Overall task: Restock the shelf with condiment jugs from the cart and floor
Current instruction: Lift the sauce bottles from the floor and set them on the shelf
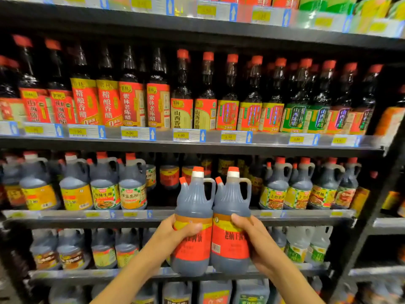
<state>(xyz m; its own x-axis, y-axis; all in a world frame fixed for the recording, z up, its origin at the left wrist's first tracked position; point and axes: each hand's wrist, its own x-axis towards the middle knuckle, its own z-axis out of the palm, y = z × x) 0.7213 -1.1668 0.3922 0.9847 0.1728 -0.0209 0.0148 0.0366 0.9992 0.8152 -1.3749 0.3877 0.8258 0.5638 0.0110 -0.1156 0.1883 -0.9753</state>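
While a person stands facing a black metal shop shelf (197, 145), each hand holds one jug up in front of it. The left hand (175, 232) wraps round the label of a dark plastic jug with a red label, white neck and orange cap (192, 216); its thumb lies across the front of the label. The right hand (252, 235) grips a second, matching dark jug with a red and yellow label (232, 216) from the right side, thumb on the label's upper edge. Both jugs are upright, side by side and touching, full of dark brown liquid almost to the shoulder, caps on, each with a loop handle at the right of its neck.

They are held before a gap (173, 194) in the middle row, between yellow-labelled dark jugs (105, 189) on the left and more yellow-labelled jugs (295, 189) on the right. At the back of that gap stand a few red-labelled containers (169, 175), dim in shadow.

On the row above, tall dark glass bottles with red caps and red, yellow or green labels (182, 95) stand packed shoulder to shoulder, also holding dark liquid. Yellow price tags (181, 135) line the shelf edges. On the row below are smaller dark jugs (72, 251) at left and pale, clear-liquid jugs with green labels (304, 244) at right.
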